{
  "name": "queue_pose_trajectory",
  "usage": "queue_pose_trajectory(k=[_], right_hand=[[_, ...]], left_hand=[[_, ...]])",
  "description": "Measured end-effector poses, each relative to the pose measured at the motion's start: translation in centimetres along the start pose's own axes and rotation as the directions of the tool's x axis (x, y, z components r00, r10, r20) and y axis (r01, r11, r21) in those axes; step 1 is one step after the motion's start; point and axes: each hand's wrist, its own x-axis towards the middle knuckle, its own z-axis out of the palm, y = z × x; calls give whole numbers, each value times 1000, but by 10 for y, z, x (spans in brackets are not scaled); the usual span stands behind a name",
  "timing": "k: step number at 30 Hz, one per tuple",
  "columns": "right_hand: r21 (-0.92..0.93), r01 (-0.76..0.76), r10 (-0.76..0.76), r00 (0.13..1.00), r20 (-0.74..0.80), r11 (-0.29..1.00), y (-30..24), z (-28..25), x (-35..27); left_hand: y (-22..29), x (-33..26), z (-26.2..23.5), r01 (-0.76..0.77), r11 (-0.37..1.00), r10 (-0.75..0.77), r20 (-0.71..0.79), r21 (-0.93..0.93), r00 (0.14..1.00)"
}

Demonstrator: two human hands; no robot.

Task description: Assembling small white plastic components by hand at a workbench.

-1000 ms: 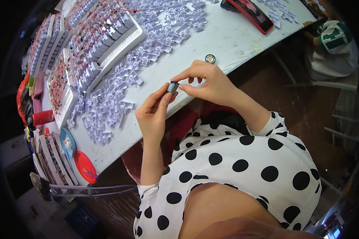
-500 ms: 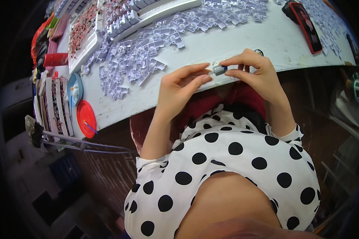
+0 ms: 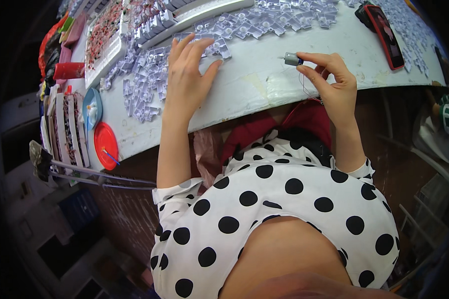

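Note:
Between the thumb and fingertips of my right hand point(image 3: 334, 82) is a small silver electric motor point(image 3: 291, 59) with a dark end. Its thin shaft points left, and fine wires point(image 3: 307, 89) hang from it toward the table's front edge. My left hand point(image 3: 187, 70) is held over the pale plastic housings point(image 3: 147, 82), fingers spread, with nothing seen in its grasp. Whether its fingertips touch any housing, I cannot tell. Many such housings lie in a loose band along the far side of the white table point(image 3: 249, 94).
White foam trays point(image 3: 105, 65) with red-wired parts stand at the far left. Nearer are a blue bowl point(image 3: 99, 112), a red lid point(image 3: 104, 144) with a thin blue stick, and a red cylinder point(image 3: 69, 71). A red-cased phone point(image 3: 384, 37) lies at the right.
My left hand has moved away from the motor, left and farther out to the housings, its fingers opening. My right hand has carried the motor slightly right and farther from me.

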Motion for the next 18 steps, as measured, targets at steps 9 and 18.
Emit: queue_pose_trajectory(k=[9,18], right_hand=[[-37,-10,11,1000,17,999,0,-3,-6],[-33,16,-14,998,65,999,-1,3,-5]], left_hand=[[-10,18,8,-2,994,19,155,-112,988],[15,6,-1,28,994,-8,177,-110,984]])
